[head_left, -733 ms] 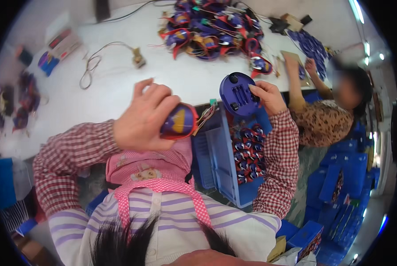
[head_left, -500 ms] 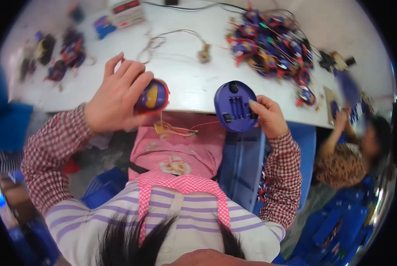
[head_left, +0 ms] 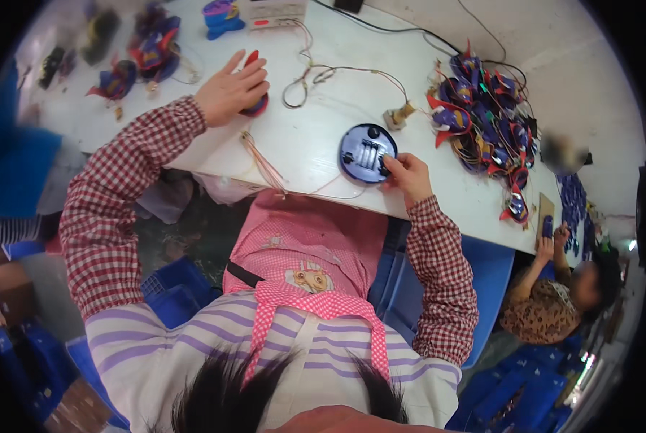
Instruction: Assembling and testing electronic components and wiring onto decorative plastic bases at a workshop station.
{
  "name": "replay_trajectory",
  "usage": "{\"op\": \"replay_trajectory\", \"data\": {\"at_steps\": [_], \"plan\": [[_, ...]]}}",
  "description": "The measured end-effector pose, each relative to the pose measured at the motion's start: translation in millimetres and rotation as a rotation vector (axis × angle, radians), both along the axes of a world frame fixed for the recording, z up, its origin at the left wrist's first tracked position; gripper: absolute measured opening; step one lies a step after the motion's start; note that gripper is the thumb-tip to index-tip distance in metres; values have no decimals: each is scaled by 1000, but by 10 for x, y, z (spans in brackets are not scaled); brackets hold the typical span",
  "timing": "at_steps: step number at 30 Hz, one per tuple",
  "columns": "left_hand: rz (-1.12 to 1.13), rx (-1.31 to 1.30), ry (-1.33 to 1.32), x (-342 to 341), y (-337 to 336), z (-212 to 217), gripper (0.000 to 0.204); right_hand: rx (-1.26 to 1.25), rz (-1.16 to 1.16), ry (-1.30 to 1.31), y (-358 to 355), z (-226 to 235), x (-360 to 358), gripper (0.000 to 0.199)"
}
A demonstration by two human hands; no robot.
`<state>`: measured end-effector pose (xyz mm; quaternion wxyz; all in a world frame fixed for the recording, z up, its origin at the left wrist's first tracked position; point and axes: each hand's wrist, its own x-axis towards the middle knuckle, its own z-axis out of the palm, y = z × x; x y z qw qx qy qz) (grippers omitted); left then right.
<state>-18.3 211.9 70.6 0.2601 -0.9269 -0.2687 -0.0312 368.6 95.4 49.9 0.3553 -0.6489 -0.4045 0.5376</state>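
My left hand (head_left: pixel 230 92) lies over a red and purple plastic toy shell (head_left: pixel 256 108) on the white table, its fingers bent across the top and covering most of it. Between thumb and fingers, my right hand (head_left: pixel 408 176) pinches the right rim of an oval purple toy base (head_left: pixel 356 160). The base's battery compartment faces up, with metal springs in its slots and black round parts around it. A bundle of thin wires (head_left: pixel 265 167) lies between the hands at the table's front edge. One thin wire runs from there toward the base.
A pile of purple and red toy parts with wires (head_left: pixel 482 119) covers the right of the table (head_left: pixel 308 137). A wired brass-coloured part (head_left: pixel 397 115) lies beyond the base. More toy parts (head_left: pixel 153 54) sit far left, near a blue-purple roll (head_left: pixel 223 18). A co-worker (head_left: pixel 543 310) sits at right.
Both hands have moved forward over the table, setting the shell down on it. The wire bundle that hung over my lap now lies on the tabletop. My view has shifted too.
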Motion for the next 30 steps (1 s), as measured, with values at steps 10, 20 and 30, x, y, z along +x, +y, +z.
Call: {"op": "replay_trajectory", "data": {"at_steps": [10, 20, 30], "plan": [[15, -328, -522, 548, -627, 252, 57, 711, -26, -604, 741, 166, 110, 48], [439, -883, -799, 1663, -514, -320, 33, 310, -13, -126, 530, 558, -139, 32], [420, -949, -852, 1729, -567, -381, 22, 856, 98, -518, 124, 86, -402, 21]]}}
